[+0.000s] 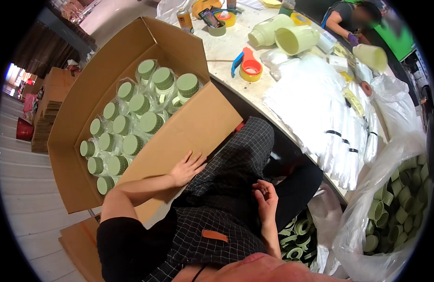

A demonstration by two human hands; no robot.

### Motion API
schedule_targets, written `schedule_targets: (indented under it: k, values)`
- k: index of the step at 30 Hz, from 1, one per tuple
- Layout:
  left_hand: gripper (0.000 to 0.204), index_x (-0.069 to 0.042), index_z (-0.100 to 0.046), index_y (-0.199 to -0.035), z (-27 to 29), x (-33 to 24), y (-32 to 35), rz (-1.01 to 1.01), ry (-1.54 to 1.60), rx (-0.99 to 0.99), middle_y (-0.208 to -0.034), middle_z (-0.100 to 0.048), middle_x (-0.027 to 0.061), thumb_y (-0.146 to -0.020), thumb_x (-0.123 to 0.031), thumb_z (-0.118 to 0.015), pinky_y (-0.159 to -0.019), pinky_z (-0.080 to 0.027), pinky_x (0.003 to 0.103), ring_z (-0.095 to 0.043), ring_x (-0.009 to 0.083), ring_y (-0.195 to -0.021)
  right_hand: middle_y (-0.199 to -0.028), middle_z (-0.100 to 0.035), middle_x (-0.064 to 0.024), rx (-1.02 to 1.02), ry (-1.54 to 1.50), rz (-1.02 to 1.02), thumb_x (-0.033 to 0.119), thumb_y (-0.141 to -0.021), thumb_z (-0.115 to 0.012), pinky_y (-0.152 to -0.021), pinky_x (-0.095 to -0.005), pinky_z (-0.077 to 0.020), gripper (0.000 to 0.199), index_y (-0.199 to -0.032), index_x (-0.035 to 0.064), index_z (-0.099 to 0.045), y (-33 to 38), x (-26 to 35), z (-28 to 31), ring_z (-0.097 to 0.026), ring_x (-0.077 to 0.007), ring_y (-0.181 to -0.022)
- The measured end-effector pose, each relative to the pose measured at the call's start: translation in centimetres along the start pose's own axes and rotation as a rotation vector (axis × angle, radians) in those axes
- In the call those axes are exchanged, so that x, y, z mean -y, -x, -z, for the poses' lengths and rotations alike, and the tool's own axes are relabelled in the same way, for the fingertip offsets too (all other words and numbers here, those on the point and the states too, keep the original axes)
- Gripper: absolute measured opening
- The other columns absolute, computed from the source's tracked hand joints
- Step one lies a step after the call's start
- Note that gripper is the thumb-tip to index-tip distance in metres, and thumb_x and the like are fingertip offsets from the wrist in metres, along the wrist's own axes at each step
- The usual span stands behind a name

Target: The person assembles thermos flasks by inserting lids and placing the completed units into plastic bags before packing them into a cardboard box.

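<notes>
I see the left hand lying flat, grip wide, on the near flap of the cardboard box, prob. pinning it open; green-capped jars stand packed inside. Right hand rests on lap, fingers curled, holding nothing.

Open brown cardboard box at left holds bagged green-capped bottles; clear bags right.

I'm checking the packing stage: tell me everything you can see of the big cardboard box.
The cardboard box is plain brown corrugated board, standing open on the floor left of the table, flaps spread outward. Inside stand rows of clear bottles with green ribbed caps, each wrapped in clear film. The left hand rests flat on its near flap.
</notes>
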State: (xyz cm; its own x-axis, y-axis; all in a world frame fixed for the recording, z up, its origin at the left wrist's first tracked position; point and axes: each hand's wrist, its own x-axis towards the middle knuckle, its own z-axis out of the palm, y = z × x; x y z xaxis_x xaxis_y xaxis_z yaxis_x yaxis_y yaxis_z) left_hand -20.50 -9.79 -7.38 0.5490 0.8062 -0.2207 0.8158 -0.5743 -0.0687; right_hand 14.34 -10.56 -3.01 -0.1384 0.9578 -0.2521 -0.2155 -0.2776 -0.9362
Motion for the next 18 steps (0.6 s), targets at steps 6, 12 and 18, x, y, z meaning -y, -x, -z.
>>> schedule_targets:
  k: [6, 12, 18]
  values:
    - [0.068, -0.015, -0.036, -0.152, 0.8, -2.5, -0.5, 0.262, 0.042, -0.019, -0.163, -0.022, 0.0137, -0.086, -0.011, -0.055, -0.120, -0.015, 0.058, -0.020, 0.0328, -0.151, -0.100, -0.069, -0.0039, -0.079, 0.027, 0.075, 0.006, -0.094, -0.066, -0.083, -0.0235, -0.0487, 0.024, -0.117, 0.0012, -0.062, 2.9, 0.6, 3.5, -0.062, -0.0084, -0.091]
    - [0.055, -0.006, -0.052, -0.131, 19.7, 3.9, -0.5, 0.520, -0.078, -0.528, -0.103, -0.067, 0.0159, -0.076, -0.001, -0.058, -0.075, -0.053, 0.046, -0.065, 0.0349, -0.094, -0.096, -0.069, -0.0052, 0.033, 0.156, 0.215, 0.011, -0.095, -0.064, -0.080, -0.0252, -0.0492, 0.020, -0.112, 0.0005, -0.064, -0.2, 7.4, 4.0, -0.060, -0.0102, -0.084]
    - [0.020, -0.004, -0.053, -0.100, 21.8, 13.3, -5.2, 0.849, -0.103, -0.546, -0.080, -0.068, 0.0165, -0.082, -0.009, -0.059, -0.065, -0.053, 0.051, -0.068, 0.0385, -0.077, -0.098, -0.067, -0.0023, 0.194, 0.263, 0.250, 0.004, -0.095, -0.062, -0.080, -0.0220, -0.0466, 0.019, -0.114, 0.0018, -0.062, -6.6, 9.4, 6.2, -0.059, -0.0074, -0.089]
